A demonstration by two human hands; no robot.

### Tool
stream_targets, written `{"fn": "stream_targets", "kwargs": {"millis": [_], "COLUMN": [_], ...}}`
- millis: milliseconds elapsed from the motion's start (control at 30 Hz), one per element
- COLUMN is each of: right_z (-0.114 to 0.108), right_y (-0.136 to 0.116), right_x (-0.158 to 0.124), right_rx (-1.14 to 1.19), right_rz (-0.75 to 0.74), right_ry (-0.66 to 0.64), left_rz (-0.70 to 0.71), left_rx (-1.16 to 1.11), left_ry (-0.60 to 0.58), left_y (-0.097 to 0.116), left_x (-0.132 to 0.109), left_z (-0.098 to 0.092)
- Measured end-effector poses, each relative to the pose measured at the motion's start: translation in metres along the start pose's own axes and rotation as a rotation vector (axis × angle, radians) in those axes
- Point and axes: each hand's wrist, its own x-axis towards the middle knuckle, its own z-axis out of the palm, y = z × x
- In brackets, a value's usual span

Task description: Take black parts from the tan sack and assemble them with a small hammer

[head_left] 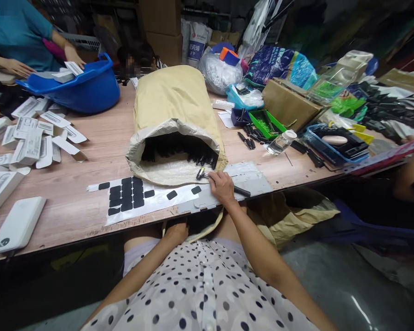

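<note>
My right hand (221, 186) is closed around a small hammer (242, 191) at the table's front edge. The hammer's head points left and its black handle sticks out to the right, above a grey board (255, 177). Below the table edge, over my lap, is my left hand (178, 231); its fingers are hidden at the mouth of a second sack (214, 226). In front of me lies a large yellowish sack (174, 94), its open mouth showing many black pieces (179, 149). Black rounded stickers (127, 193) lie on a white sheet (158, 204) left of my right hand.
White boxes (29, 142) and a white power bank (19, 223) are on the left. A person's hands hold boxes at a blue basin (86, 89). A green tray (267, 124), a clear bottle (281, 141) and a blue-rimmed basket (338, 142) stand on the right.
</note>
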Motion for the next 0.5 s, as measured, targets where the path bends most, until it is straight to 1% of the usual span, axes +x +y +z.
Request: {"fn": "stream_targets", "kwargs": {"millis": [100,133,200,300,333,367,400,433,467,500], "right_z": [0.001,0.001,0.001,0.001,0.001,0.002,0.002,0.002,0.002,0.002], "right_y": [0.000,0.001,0.001,0.002,0.002,0.002,0.002,0.002,0.001,0.001], "right_x": [0.000,-0.001,-0.002,-0.003,-0.003,-0.003,-0.004,-0.004,-0.004,-0.004], "right_rx": [0.001,0.001,-0.002,-0.005,-0.004,-0.003,-0.002,-0.001,0.000,0.001], "right_rz": [-0.010,-0.013,-0.019,-0.027,-0.029,-0.029,-0.029,-0.028,-0.027,-0.027], "right_ry": [0.014,0.019,0.025,0.033,0.036,0.038,0.039,0.039,0.038,0.037], "left_rz": [-0.013,0.013,0.112,0.289,0.326,0.345,0.350,0.314,0.233,0.166], "left_rx": [0.026,0.025,0.012,-0.096,-0.171,-0.253,-0.317,-0.355,-0.372,-0.371], "left_ry": [-0.055,-0.071,-0.105,-0.149,-0.128,-0.064,0.063,0.263,0.499,0.614], "left_y": [0.007,0.011,0.022,0.040,0.045,0.049,0.052,0.054,0.054,0.053], "left_x": [-0.008,-0.012,-0.018,-0.013,-0.007,0.002,0.012,0.025,0.037,0.050], "left_z": [-0.008,-0.012,-0.024,-0.054,-0.067,-0.083,-0.099,-0.116,-0.132,-0.148]}}
